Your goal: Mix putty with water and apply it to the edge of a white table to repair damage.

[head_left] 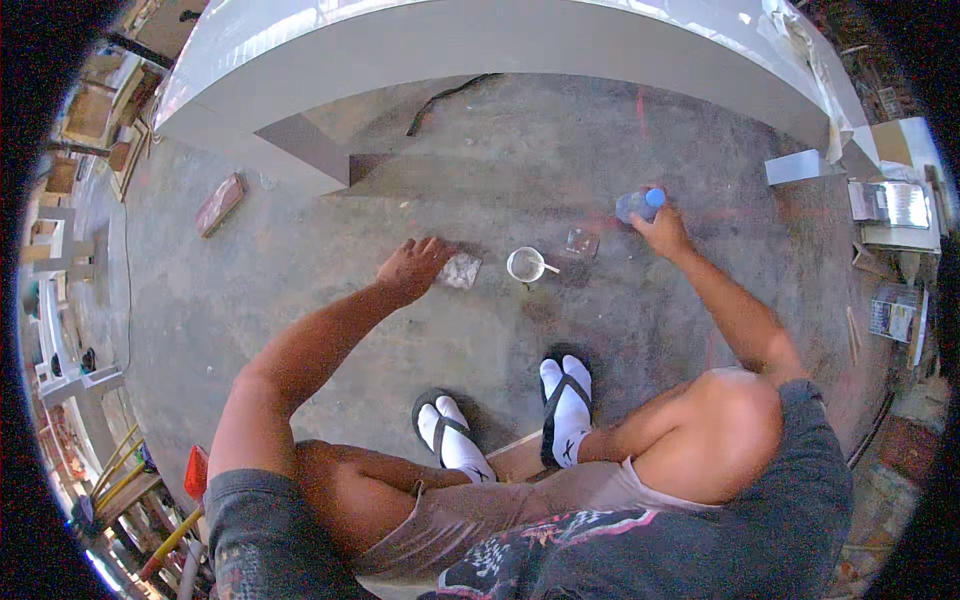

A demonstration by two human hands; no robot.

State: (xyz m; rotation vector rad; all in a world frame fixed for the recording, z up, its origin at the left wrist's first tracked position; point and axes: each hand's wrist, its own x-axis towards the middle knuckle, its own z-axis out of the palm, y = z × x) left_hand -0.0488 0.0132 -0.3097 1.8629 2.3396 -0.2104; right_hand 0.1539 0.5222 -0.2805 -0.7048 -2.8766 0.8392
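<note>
In my right hand (665, 232) is a small clear plastic bottle (630, 206) with a blue cap, tilted over the floor on the right, fingers wrapped round it. My left hand (412, 268) is low at the floor, fingers bent down at the upper left edge of a clear plastic bag (459, 271) with whitish contents; its fingertips are hidden. Between my hands stands a white cup (525, 264) holding greyish stuff, with a pale stick (548, 267) leaning out over its rim. Just right of the cup lies a thin flat clear packet (582, 242).
A large pale grey curved panel structure (500, 50) arches across the far side. A reddish block (220, 205) lies on the concrete floor (300, 300) at left. White boxes and boards (893, 215) are at the right edge. My feet in sandals (567, 405) are just before me.
</note>
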